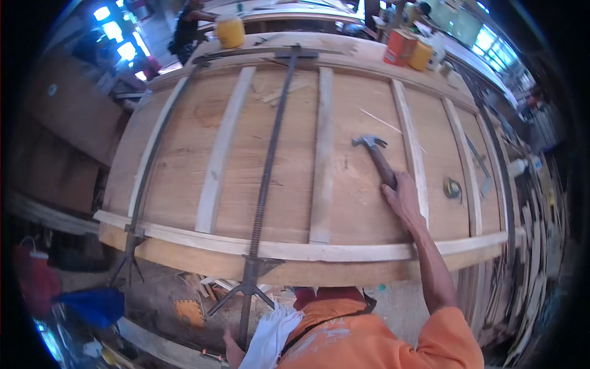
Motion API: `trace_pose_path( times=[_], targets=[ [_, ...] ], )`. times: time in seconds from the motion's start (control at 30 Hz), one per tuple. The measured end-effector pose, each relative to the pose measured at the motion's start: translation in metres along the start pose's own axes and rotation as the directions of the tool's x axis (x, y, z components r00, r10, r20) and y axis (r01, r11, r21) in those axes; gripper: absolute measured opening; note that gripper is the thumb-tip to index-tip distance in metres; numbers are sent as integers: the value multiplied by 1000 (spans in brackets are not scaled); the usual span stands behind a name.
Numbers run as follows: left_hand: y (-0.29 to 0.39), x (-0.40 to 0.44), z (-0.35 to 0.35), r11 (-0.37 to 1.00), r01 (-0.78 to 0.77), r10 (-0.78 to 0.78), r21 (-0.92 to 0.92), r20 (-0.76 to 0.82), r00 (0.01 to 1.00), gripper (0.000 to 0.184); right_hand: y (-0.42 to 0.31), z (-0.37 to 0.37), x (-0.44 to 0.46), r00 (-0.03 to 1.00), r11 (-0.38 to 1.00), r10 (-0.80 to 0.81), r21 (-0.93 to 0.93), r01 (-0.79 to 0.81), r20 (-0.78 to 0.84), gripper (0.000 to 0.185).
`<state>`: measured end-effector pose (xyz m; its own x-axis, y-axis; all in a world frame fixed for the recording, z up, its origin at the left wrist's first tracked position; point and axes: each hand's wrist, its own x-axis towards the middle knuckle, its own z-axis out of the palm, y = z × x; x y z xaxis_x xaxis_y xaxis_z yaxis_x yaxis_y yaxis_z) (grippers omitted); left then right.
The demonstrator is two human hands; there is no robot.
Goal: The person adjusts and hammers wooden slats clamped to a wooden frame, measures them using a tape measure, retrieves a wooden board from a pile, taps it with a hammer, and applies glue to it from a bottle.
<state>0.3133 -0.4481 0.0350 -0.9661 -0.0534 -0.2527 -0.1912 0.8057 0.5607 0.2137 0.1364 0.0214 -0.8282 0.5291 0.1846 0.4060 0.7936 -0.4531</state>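
My right hand (pixel 402 195) is wrapped round the handle of a claw hammer (pixel 382 161), its metal head resting on or just over the plywood panel (pixel 359 203). My left hand (pixel 233 352) is low, below the near edge of the frame, beside the screw end of a bar clamp (pixel 270 154). Its fingers are mostly hidden by the white cloth (pixel 270 335) and the view's edge. The panel is framed by wooden battens (pixel 322 154), with a front rail (pixel 289 251) along the near side. A tape measure (pixel 452 188) lies right of the hammer.
A second bar clamp (pixel 161 135) spans the left side. At the far edge stand a yellow container (pixel 230 32), a red box (pixel 399 46) and another yellow jug (pixel 421 55). A metal square-like tool (pixel 477 157) lies at right. Wood strips (pixel 533 270) stack beyond. People work behind.
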Motion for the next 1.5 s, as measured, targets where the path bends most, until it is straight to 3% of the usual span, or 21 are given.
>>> trace_pose_path(
  times=[0.1,0.13,0.2,0.27,0.4,0.5,0.63,0.7,0.77,0.83,0.9,0.97,1.03,1.07,1.1,1.2,1.27,1.33,1.4,1.47,1.5],
  targets=[
    [-17,-4,0,952,298,-305,64,193,933,65,-16,-8,17,995,982,42,-189,-24,95,45],
    [-21,0,-4,985,171,-160,-31,216,963,40,-31,-7,24,995,984,11,-177,6,98,45],
    [-14,-1,-3,991,44,-16,-127,213,977,28,-73,0,30,965,955,-240,153,254,-102,60],
    [10,-1,-8,962,106,-66,-250,166,984,42,-136,15,41,944,773,-132,628,-93,302,69],
    [36,-7,-16,951,151,-109,-269,164,980,45,-210,115,91,885,483,-85,796,-365,458,54],
    [47,-9,-15,961,141,-117,-238,115,986,46,-226,147,122,835,313,-165,831,-460,525,39],
    [54,-12,-10,982,117,-111,-147,49,993,47,-211,164,131,851,343,-201,848,-403,486,30],
    [70,-12,-27,977,212,-214,34,232,949,31,-210,170,129,874,431,-183,836,-340,450,26],
    [8,1,-13,998,58,-60,17,335,940,39,-209,153,129,869,451,-245,844,-291,430,26],
    [-39,27,5,994,-99,107,-45,234,966,33,-201,166,132,831,184,-304,885,-428,465,32],
    [-66,12,11,979,-173,181,-106,71,981,44,-193,172,138,798,251,-332,862,-440,504,35],
    [52,11,-17,900,119,-69,-419,133,989,57,-190,124,135,662,598,-263,657,-459,702,40],
    [106,17,-42,943,149,-147,-298,31,989,67,-173,128,99,829,637,-411,770,-36,379,53],
    [84,22,-39,966,7,-27,-260,-75,997,68,-200,56,76,749,773,-459,630,72,478,54],
    [80,27,-47,988,-92,83,-125,-70,994,70,-215,16,41,749,729,-450,685,-8,487,52],
    [76,30,-57,971,-239,238,19,35,971,67,-203,-14,-38,283,786,-477,548,-286,832,52],
    [67,42,-55,912,-378,363,158,114,925,57,-212,-10,-95,200,865,-454,483,-133,868,44],
    [56,43,-59,906,-404,391,125,119,913,54,-211,8,-148,336,809,-529,583,-77,779,43],
    [47,55,-60,874,-483,480,53,59,875,47,-219,32,-183,396,686,-518,645,-337,758,43],
    [42,64,-57,847,-530,525,46,83,847,46,-228,60,-212,283,472,-472,511,-719,835,43],
    [38,68,-56,839,-541,535,67,89,840,45,-233,61,-221,351,524,-429,546,-653,832,44]
  ],
)
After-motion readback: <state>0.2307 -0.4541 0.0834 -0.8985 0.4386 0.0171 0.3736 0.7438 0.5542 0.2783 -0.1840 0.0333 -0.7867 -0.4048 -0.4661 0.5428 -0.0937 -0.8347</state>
